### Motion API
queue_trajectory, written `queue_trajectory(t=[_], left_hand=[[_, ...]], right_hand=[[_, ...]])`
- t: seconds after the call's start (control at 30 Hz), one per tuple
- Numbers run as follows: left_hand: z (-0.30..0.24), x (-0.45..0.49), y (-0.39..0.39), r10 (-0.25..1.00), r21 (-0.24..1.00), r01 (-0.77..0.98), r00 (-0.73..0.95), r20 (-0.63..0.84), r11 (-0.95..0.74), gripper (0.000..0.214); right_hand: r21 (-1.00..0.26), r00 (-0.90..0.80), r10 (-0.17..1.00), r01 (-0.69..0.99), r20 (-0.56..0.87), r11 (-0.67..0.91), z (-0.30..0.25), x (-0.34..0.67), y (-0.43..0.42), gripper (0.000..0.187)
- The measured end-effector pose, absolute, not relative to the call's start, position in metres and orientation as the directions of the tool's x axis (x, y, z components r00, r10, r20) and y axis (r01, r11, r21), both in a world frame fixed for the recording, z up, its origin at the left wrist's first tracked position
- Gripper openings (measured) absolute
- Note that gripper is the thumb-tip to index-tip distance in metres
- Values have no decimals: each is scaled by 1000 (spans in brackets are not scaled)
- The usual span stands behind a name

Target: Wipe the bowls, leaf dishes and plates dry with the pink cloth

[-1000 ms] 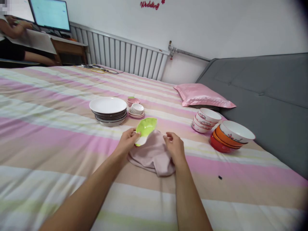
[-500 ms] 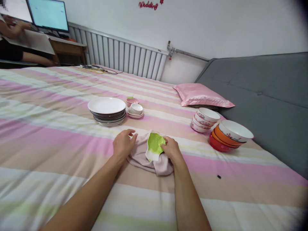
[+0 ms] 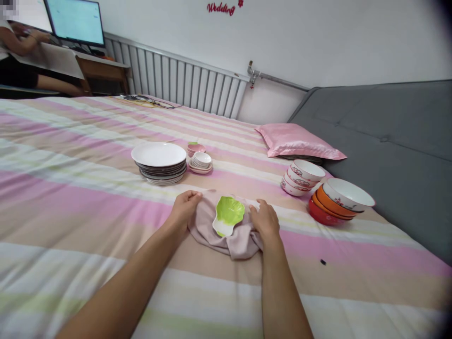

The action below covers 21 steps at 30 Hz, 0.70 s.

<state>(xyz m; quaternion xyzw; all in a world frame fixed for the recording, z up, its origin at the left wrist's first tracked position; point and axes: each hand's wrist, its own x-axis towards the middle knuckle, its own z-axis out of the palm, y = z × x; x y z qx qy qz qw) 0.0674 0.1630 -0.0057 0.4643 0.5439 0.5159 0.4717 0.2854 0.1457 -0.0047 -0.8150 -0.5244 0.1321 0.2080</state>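
Note:
A green and white leaf-shaped dish [image 3: 229,214] lies face up on a crumpled pinkish-grey cloth [image 3: 208,230]. At the cloth's left edge, my left hand [image 3: 185,207] pinches the fabric between thumb and fingers. To the right of the dish is my right hand [image 3: 264,219], its thumb and fingers apart, over the right side of the cloth and not touching the dish. Beyond my left hand stands a stack of plates [image 3: 158,157], white on top with dark rims below. Small white dishes [image 3: 202,160] and pink dishes [image 3: 196,149] sit beside that stack.
On the right are a stack of patterned bowls [image 3: 302,176] and larger orange, red and white bowls [image 3: 339,200]. A pink pillow [image 3: 300,141] lies near the grey headboard [image 3: 384,127]. A small black object [image 3: 323,262] rests on the striped bedspread. Another person sits at a desk [image 3: 102,70].
My right hand has let go of the leaf-shaped dish and moved right. The dish now lies flatter on the cloth. My left hand has closed on the cloth's edge.

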Motion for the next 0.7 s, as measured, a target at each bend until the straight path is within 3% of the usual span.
queue_trajectory(t=[0.1, 0.2, 0.27, 0.33, 0.43, 0.53, 0.7], left_hand=[[0, 76, 156, 997, 962, -265, -24, -77, 68, 30], [1, 86, 149, 993, 943, -329, 119, -12, 50, 28], [-2, 90, 145, 973, 979, -199, 219, 75, -31, 21], [-4, 93, 142, 931, 970, 76, 308, 197, -230, 16], [-5, 94, 139, 821, 733, 421, 464, 332, -534, 20], [-6, 94, 137, 741, 568, 504, 586, 328, -650, 27], [-8, 93, 137, 702, 519, 514, 661, 268, -682, 33]], right_hand=[[-459, 428, 902, 792, -52, -403, -6, 290, 141, 47], [-477, 430, 898, 774, -88, -417, -9, 290, 139, 38], [-508, 439, 893, 749, -101, -426, -10, 291, 140, 32], [-563, 450, 888, 712, -93, -420, -11, 292, 142, 26], [-691, 460, 886, 626, -48, -362, -12, 295, 147, 20], [-844, 426, 904, 476, -27, -249, -10, 290, 151, 25], [-982, 240, 969, 167, -51, -93, -7, 268, 150, 40]])
